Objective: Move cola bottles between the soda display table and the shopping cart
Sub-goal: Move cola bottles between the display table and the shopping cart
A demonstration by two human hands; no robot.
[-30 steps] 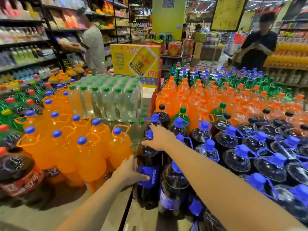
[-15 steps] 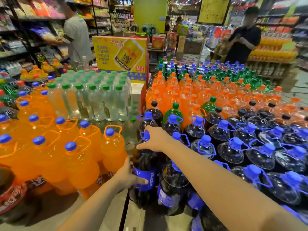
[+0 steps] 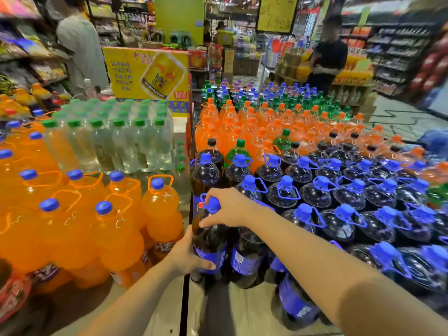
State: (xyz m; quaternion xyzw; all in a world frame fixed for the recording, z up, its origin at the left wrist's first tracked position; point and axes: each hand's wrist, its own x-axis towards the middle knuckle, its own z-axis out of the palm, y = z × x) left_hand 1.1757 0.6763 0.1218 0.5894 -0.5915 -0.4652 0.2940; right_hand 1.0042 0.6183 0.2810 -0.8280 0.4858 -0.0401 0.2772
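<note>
Supermarket aisle, 2 display tables packed with soda, both hands on 1 cola bottle.

Orange soda bottles [image 3: 106, 229] with blue caps crowd the left table, with green-capped clear bottles [image 3: 114, 141] behind them under a yellow sign [image 3: 148, 73]. At the near-left corner of the soda display table [image 3: 242, 309], the left hand [image 3: 189, 255] wraps its fingers around the blue label of the cola bottle [image 3: 208, 241], which stands upright at the table's edge, touching its neighbours. The right hand [image 3: 230, 206] grasps the same bottle at the neck, fingers closed just beside its blue cap and handle. Rows of blue-capped cola bottles [image 3: 339, 202] fill the table to the right, with orange and green bottles further back.
</note>
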